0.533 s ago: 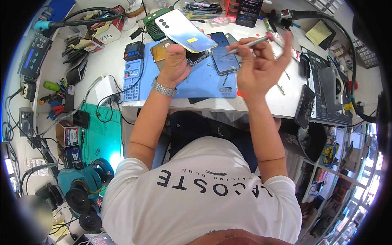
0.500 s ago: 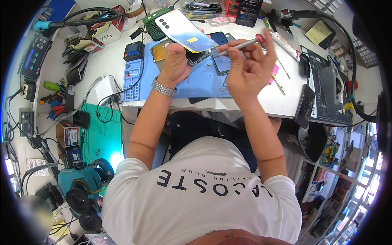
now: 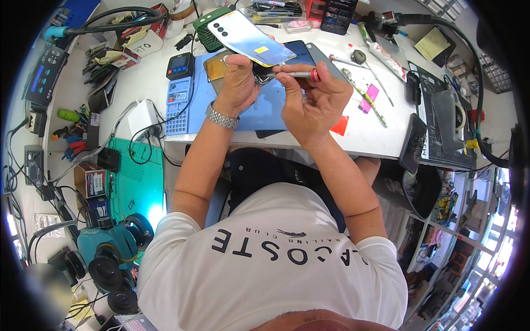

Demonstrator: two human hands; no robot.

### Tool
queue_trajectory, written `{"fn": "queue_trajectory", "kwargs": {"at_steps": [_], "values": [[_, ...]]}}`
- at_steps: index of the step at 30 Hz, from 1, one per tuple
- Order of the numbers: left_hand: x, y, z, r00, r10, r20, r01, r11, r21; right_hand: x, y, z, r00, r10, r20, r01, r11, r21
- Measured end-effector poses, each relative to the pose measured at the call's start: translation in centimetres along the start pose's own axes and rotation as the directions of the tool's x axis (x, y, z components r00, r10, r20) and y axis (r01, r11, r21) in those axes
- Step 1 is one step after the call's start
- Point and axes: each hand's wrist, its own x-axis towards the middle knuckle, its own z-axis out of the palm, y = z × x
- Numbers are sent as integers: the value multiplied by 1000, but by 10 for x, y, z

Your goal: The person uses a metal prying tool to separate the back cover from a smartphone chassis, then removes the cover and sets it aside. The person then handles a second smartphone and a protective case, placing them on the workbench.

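At the upper centre of the frame, above the blue mat, we find the phone back panel tilted over a dark phone body. We judge the panel light, stiff, slippery and liable to crack if flexed, best taken by its long edges. Its glossy face grades from silvery white to blue, with dark round lenses at its upper left and a yellow sticker lower down. We see the left hand grasping the phone, its fingers mostly hidden; the right hand grips a silver, red-capped screwdriver; tip contact we cannot tell.
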Motion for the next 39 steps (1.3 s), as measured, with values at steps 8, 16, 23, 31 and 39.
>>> {"fn": "queue_trajectory", "kwargs": {"at_steps": [8, 16, 23, 31, 39], "values": [[-1, 1, 3, 1000, -5, -6, 6, 1000, 15, 1, -2, 0, 999, 47, 2, -47, 999, -25], [0, 2, 10, 998, 51, -23, -52, 995, -83, 2, -3, 0, 999, 35, 18, -34, 998, -55], [-1, -1, 4, 1000, 20, 5, -20, 999, 31, 5, -4, -3, 998, -40, 54, 48, 988, -149], [-3, 1, 10, 999, 18, -45, -21, 997, -72, 15, -12, -8, 988, -145, 62, 156, 945, -289], [-7, 4, 10, 999, -25, -39, 22, 998, -64, 20, -14, -4, 987, -132, 96, 154, 946, -286]]}}
